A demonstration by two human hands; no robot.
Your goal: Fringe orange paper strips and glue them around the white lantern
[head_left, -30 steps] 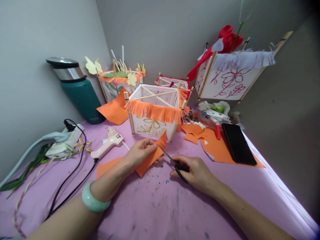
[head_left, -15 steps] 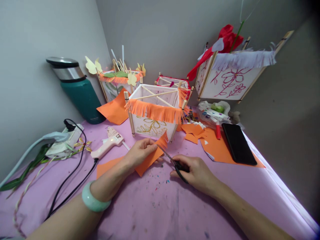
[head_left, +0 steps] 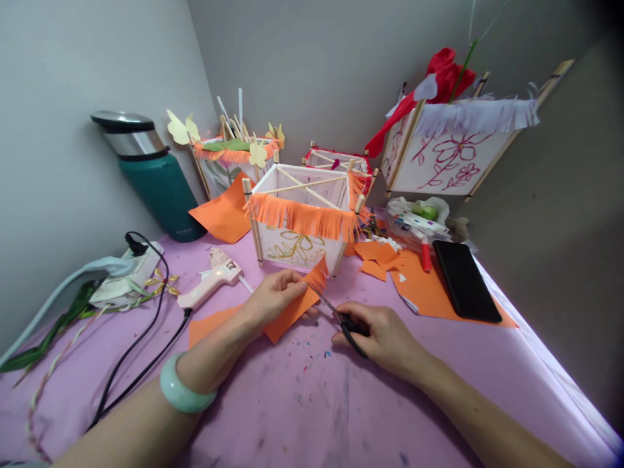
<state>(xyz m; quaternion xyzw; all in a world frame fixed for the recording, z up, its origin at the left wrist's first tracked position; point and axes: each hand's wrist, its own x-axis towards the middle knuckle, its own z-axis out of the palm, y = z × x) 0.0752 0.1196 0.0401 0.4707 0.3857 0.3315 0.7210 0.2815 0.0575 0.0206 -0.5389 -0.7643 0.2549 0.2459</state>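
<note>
Between the thumb and fingers of my left hand is a piece of orange paper; its far edge is cut into a fringe. My right hand grips black-handled scissors, whose blades meet the paper just below the fringed part. How far apart the blades are, I cannot tell. Right behind my hands stands a white paper lantern on wooden sticks, with an orange fringe along its top edge and a yellow flower drawn on its side.
At left lie a pink glue gun with a black cord and a white power strip. A teal bottle stands behind them. Orange scraps and a black phone lie at right, below a hanging lantern.
Almost nothing differs. Both hands, the orange paper and the scissors stay in nearly the same place.
</note>
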